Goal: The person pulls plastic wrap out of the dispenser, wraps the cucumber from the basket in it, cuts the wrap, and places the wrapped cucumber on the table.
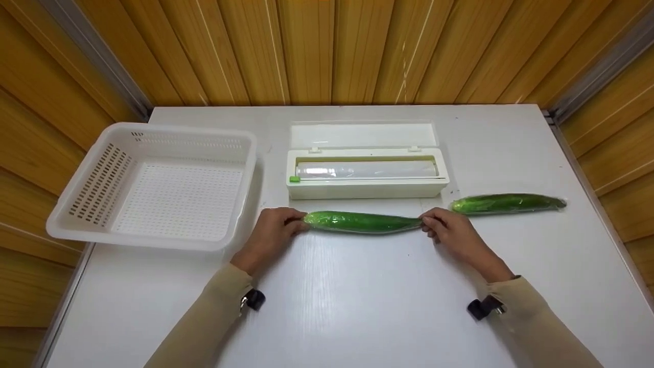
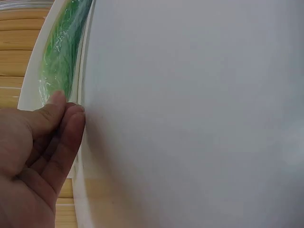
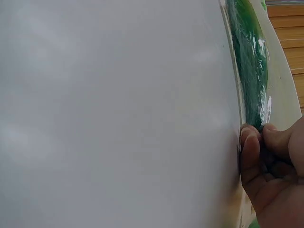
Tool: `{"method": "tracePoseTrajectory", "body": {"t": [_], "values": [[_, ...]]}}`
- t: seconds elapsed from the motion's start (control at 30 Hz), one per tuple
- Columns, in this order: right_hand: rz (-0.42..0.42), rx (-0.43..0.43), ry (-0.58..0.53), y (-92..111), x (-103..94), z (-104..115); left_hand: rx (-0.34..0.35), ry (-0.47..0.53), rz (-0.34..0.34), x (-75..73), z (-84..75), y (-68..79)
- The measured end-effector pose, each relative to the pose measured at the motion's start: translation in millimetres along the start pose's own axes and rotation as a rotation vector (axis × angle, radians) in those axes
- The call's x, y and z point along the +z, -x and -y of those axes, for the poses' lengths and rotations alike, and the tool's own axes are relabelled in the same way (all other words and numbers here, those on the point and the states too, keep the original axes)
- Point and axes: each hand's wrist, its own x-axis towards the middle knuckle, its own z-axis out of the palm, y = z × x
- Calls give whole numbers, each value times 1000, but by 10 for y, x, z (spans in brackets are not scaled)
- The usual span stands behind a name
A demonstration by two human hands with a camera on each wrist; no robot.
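A green cucumber (image 1: 363, 223) wrapped in clear cling film lies crosswise in front of the film dispenser. My left hand (image 1: 274, 232) pinches its paler left end; in the left wrist view, thumb and fingertips meet at the wrapped tip of the cucumber (image 2: 59, 57). At the narrow right end, my right hand (image 1: 452, 235) pinches the film and tip between thumb and fingers. The right wrist view shows wrinkled film over the cucumber (image 3: 251, 61) just above those fingertips. A second wrapped cucumber (image 1: 511, 203) rests on the table beyond my right hand.
Behind the held cucumber stands a white cling film dispenser (image 1: 368, 190), lid (image 1: 363, 135) folded back, a film roll (image 1: 365, 168) inside and a green slider (image 1: 295, 179) at its left. A white perforated basket (image 1: 237, 191) sits at the left of the white table (image 1: 332, 317). Wood-panelled walls (image 1: 306, 51) enclose the table.
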Motion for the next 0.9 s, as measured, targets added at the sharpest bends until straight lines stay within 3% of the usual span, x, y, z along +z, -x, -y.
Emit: {"method": "tracePoseTrajectory", "body": {"t": [0.13, 0.23, 0.5, 0.67, 0.9], "values": [[13, -68, 88, 39, -29, -19, 84, -83, 1, -14, 9, -8], [-1, -93, 134, 59, -38, -37, 111, -105, 18, -29, 21, -17], [-5, -87, 73, 59, -66, -109, 63, 15, 106, -42, 68, -18], [29, -59, 38, 39, -85, -119, 60, -50, 98, -28, 46, -12], [39, -83, 110, 35, -78, -124, 6, -136, 109, -22, -40, 6]]}}
